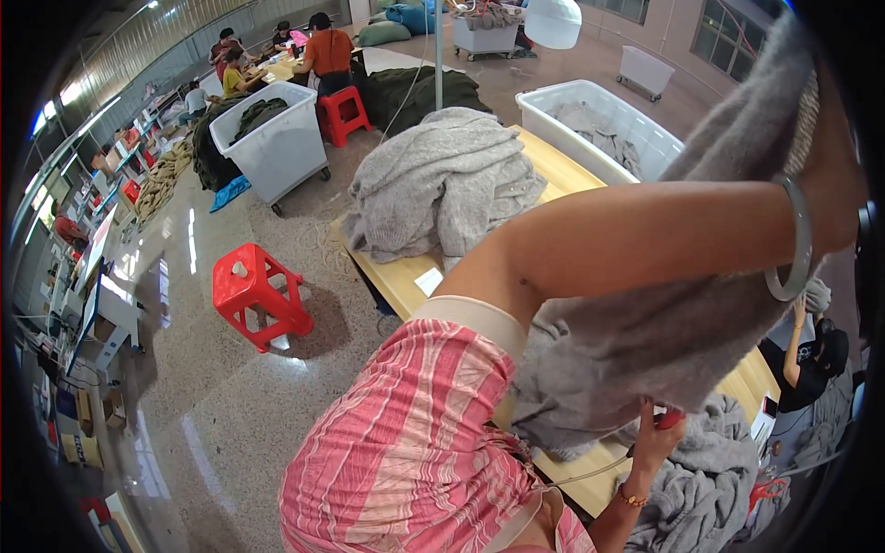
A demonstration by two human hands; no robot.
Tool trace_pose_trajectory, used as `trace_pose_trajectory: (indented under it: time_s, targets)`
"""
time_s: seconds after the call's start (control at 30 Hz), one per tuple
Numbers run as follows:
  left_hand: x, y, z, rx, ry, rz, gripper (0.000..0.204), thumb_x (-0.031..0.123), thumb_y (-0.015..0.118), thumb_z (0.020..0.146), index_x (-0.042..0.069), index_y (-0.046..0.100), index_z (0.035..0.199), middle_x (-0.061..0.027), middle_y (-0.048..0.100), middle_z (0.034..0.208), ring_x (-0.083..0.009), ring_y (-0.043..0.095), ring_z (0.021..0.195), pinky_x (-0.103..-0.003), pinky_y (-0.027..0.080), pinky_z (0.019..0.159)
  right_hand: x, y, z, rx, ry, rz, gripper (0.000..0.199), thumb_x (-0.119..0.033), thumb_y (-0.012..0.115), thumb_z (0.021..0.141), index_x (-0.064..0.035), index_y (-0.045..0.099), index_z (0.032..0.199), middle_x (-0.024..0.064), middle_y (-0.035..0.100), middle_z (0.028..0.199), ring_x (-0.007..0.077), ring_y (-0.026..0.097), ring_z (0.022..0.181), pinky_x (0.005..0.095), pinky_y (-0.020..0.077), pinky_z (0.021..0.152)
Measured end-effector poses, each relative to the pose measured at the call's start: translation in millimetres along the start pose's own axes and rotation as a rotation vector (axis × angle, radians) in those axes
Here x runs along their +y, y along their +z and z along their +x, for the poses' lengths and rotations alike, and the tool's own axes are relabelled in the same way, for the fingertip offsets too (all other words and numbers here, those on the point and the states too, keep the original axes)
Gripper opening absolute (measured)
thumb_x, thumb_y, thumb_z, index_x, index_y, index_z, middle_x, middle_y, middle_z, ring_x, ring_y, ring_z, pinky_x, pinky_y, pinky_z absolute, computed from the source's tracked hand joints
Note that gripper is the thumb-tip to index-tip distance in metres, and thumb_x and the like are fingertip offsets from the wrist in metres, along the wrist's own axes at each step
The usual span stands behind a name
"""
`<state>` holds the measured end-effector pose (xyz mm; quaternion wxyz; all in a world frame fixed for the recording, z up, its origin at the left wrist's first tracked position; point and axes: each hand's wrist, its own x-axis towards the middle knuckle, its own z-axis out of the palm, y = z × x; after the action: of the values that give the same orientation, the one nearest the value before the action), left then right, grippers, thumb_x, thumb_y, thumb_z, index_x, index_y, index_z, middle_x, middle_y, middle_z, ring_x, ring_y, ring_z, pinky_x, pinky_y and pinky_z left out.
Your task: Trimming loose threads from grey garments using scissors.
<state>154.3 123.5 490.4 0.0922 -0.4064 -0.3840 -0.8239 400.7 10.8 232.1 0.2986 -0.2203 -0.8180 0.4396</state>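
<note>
My left arm stretches up to the right, a pale bangle on its wrist. In my left hand, near the dark rim of the picture, a grey fuzzy knit garment is held up and hangs over the table; the fingertips are hard to see. Below the garment's lower edge, my right hand, with a beaded bracelet at its wrist, is closed on a small red-handled tool. Its working end is hidden. A thin cord runs close to that hand. More grey knitwear lies crumpled beside it.
Grey knitwear is heaped on the wooden table. A white bin stands behind it. To the left are a red stool and a wheeled white bin. A person works at the right; others sit far back.
</note>
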Motion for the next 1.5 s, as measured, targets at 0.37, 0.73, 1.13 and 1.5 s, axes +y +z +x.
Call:
trace_pose_trajectory:
  time_s: [0.37, 0.73, 1.13, 1.5]
  targets:
    - [-10.0, -319.0, -129.9, 0.372, -0.358, 0.180, 0.062, 0.002, 0.053, 0.085, 0.001, 0.023, 0.138, -0.0172, 0.039, 0.133, -0.0240, 0.043, 0.120, -0.030, 0.035, 0.100, 107.7, 22.8, 54.6, -0.021, -0.028, -0.015, 0.051, 0.002, 0.057, 0.084, -0.0042, 0.047, 0.134, 0.0092, 0.061, 0.118, 0.0161, 0.059, 0.093, 0.0279, 0.0467, 0.082]
    - [-81.2, -511.6, -349.1, -0.243, -0.790, 1.098, 0.057, 0.005, 0.057, 0.082, 0.009, 0.042, 0.137, -0.0116, 0.058, 0.117, -0.0234, 0.061, 0.092, -0.034, 0.051, 0.078, 95.6, 91.7, 8.3, -0.444, 0.101, -0.401, 0.049, -0.024, 0.075, 0.074, -0.0066, 0.057, 0.115, 0.0119, 0.062, 0.093, 0.0267, 0.059, 0.078, 0.0358, 0.0483, 0.071]
    - [-96.7, -411.5, -283.0, -1.134, -0.554, 0.954, 0.058, 0.007, 0.071, 0.069, 0.012, 0.054, 0.124, -0.0096, 0.061, 0.108, -0.0304, 0.052, 0.096, -0.036, 0.041, 0.091, 98.1, 119.7, 8.1, -0.456, 0.167, -0.333, 0.042, -0.026, 0.072, 0.076, -0.0069, 0.058, 0.111, 0.0167, 0.062, 0.093, 0.0360, 0.059, 0.088, 0.0414, 0.0467, 0.077]
    - [-91.5, -434.5, -272.9, -0.745, -0.967, 0.707, 0.010, 0.012, 0.062, 0.083, 0.003, 0.060, 0.088, 0.0020, 0.051, 0.067, -0.0056, 0.046, 0.055, -0.023, 0.037, 0.049, 97.7, 75.4, 36.2, -0.461, 0.180, -0.469, 0.032, -0.021, 0.068, 0.081, -0.0070, 0.058, 0.108, 0.0177, 0.062, 0.092, 0.0364, 0.059, 0.087, 0.0420, 0.0471, 0.073]
